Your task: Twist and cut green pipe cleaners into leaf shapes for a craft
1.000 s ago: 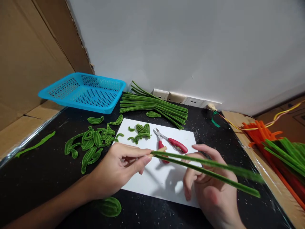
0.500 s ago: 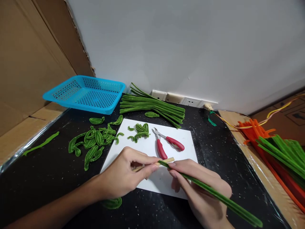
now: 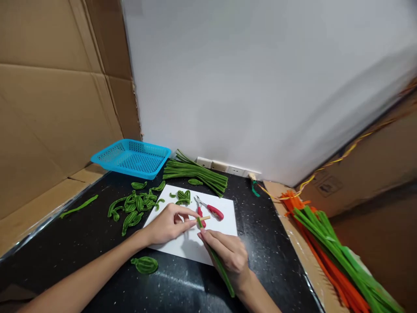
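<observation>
Pinched between the thumb and fingers of my left hand point(image 3: 169, 224) is a thin pale wooden stick point(image 3: 206, 218), lying crosswise above the white sheet point(image 3: 228, 226). The tip of a green pipe cleaner point(image 3: 224, 277) meets the stick at my left fingertips. My right hand point(image 3: 230, 256) is closed around that fuzzy length, which slants down past the palm; whether it is one strand or more I cannot tell. Just beyond the stick lie red-handled nippers point(image 3: 215, 212), jaws pointing away. Small green leaf shapes point(image 3: 184, 197) of bent pipe cleaner rest on the sheet's far left part.
More leaf shapes point(image 3: 131, 206) are heaped left of the sheet, and one point(image 3: 145, 264) lies nearer me. A blue basket point(image 3: 153, 173) and a bundle of green pipe cleaners point(image 3: 195, 174) sit by the wall. Orange point(image 3: 339, 278) and bright green bundles point(image 3: 339, 248) lie at right, below a cable.
My view has tilted up and drawn back, so the table appears lower and smaller. The green pipe cleaner now points more steeply toward me, and my right hand has turned with it.
</observation>
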Motion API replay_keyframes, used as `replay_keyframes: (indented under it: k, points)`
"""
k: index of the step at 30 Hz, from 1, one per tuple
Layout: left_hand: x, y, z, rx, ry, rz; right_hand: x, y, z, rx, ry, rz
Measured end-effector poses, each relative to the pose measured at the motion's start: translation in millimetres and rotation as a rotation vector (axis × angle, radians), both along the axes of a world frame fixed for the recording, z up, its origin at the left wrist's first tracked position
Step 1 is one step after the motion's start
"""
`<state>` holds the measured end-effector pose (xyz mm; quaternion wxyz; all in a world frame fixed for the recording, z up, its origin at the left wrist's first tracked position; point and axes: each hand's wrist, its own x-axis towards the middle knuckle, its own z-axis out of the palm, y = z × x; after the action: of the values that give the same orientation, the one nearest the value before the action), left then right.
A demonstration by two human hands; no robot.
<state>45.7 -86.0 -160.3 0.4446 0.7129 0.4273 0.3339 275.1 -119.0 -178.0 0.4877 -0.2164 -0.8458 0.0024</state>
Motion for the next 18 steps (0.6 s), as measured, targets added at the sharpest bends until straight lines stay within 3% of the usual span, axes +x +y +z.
replay_keyframes:
  k: [8,13,18]
  points:
    - [17.7,-4.9,9.8,0.064,-0.081,-0.102,4.7,-9.6,9.1,-0.055,0.175,-0.089]
    - [6.6,-7.7,11.4,0.077,-0.154,-0.060,20.3,-8.9,16.9,-0.068,0.174,-0.144]
    - [-4.3,-7.8,6.0,0.019,-0.266,-0.072,15.0,-11.9,7.4,-0.086,0.164,-0.162]
